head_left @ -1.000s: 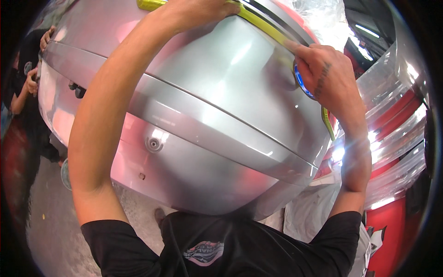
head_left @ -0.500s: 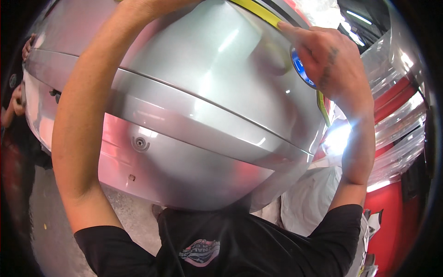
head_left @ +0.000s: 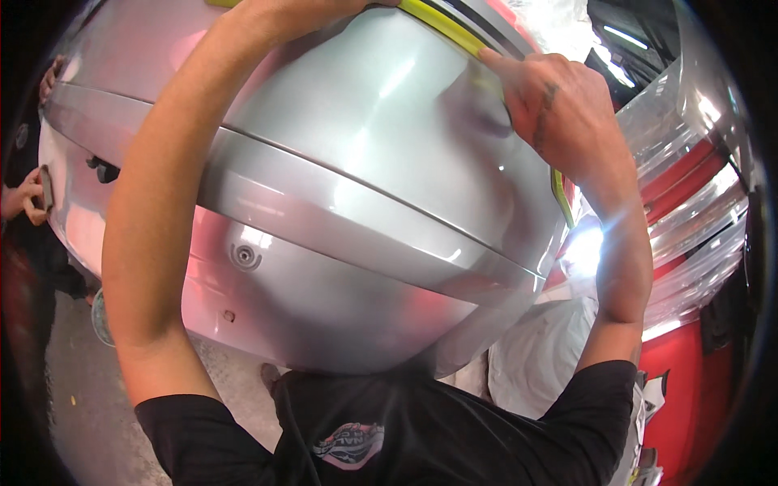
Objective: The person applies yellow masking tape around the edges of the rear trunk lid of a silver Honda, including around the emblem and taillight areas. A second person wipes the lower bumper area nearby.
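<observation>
A silver car body panel [head_left: 348, 194] curves in front of me, crossed by a long seam. Yellow-green masking tape [head_left: 442, 26] runs along its far edge. My right hand [head_left: 559, 105] is closed, its index fingertip pressing the tape's end; the blue-cored tape roll seen in it earlier is now hidden behind the hand. My left hand [head_left: 344, 6] reaches the top border, with only a part in view, close to the tape's other end; its fingers are mostly cut off. Another strip of yellow-green tape [head_left: 561, 198] follows the panel's right side.
At the far left, a co-worker's hand [head_left: 31, 194] holds a grey block [head_left: 46, 188] against the panel. Clear plastic sheeting [head_left: 689, 219] hangs over red bodywork [head_left: 677, 389] at the right. A bright lamp [head_left: 583, 251] shines beside my right forearm.
My right hand has shifted slightly left and turned, so the blue-cored roll no longer shows. My left forearm has moved a little right. A grey block now shows in the co-worker's hand.
</observation>
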Demonstrator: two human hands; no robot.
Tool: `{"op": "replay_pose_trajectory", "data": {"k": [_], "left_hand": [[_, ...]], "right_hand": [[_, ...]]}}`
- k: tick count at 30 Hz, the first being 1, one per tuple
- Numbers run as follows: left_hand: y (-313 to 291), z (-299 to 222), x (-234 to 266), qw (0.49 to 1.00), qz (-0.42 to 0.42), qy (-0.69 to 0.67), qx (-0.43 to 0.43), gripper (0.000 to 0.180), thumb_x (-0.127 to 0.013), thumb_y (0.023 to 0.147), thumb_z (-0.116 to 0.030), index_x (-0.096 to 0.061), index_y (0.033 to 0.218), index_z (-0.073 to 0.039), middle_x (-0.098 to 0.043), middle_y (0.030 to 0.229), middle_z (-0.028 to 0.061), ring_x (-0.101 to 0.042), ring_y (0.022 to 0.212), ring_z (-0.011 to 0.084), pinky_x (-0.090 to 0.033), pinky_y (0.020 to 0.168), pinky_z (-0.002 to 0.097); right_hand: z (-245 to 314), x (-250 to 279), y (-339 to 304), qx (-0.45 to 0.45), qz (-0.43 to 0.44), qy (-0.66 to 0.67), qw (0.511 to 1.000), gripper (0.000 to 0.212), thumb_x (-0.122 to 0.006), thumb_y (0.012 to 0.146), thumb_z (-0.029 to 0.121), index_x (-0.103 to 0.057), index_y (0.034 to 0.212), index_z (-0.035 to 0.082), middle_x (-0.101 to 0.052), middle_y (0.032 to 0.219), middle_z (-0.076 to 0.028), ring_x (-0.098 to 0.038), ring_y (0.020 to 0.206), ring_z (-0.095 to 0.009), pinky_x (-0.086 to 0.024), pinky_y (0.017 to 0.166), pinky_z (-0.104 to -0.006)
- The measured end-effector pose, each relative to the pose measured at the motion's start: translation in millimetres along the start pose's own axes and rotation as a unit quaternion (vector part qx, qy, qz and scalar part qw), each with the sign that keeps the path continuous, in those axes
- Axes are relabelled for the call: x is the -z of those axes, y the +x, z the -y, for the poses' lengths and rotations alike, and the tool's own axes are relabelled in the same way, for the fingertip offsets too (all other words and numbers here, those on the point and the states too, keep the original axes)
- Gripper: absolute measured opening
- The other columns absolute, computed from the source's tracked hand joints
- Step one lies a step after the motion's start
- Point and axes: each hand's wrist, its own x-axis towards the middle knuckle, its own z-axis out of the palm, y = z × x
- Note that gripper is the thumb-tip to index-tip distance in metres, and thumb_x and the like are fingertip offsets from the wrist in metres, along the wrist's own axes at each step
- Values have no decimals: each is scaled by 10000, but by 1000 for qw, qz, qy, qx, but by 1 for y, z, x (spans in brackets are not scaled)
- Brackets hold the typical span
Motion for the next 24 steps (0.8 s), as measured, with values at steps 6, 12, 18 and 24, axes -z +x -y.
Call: {"op": "replay_pose_trajectory", "data": {"k": [6, 12, 18, 24], "left_hand": [[-4, 0, 4, 1000, 15, 3, 10, 325, -748, 859, -233, -677, 1089, -15, -646, 1134, 179, -575, 1149, 348, -447, 1005, 463], [-5, -33, 2, 996, 6, 81, 43, 552, -807, 841, -420, -649, 1181, -15, -639, 1162, 202, -569, 1178, 356, -417, 1033, 506], [0, -22, -8, 995, 3, 91, 52, 629, -848, 770, -450, -657, 1189, -21, -643, 1167, 197, -574, 1177, 365, -413, 1022, 519], [-1, -22, 11, 992, 8, 73, 103, 628, -855, 766, -417, -648, 1203, -17, -624, 1196, 196, -557, 1199, 363, -394, 1048, 499]], "right_hand": [[7, 7, 7, -36, 41, -21, 998, 311, -677, 807, 68, -786, 1094, 117, -676, 707, -109, -673, 714, -308, -528, 616, -422], [4, 3, 6, -45, 46, -17, 998, 360, -690, 780, 64, -788, 1120, 128, -678, 708, -114, -679, 698, -302, -529, 615, -419], [3, 5, 5, -33, 37, -9, 999, 365, -698, 765, 57, -784, 1113, 129, -678, 709, -113, -680, 703, -309, -530, 613, -420], [3, 8, 7, -46, 61, 11, 997, 327, -683, 786, 63, -775, 1089, 142, -682, 719, -125, -683, 713, -321, -537, 622, -430]]}}
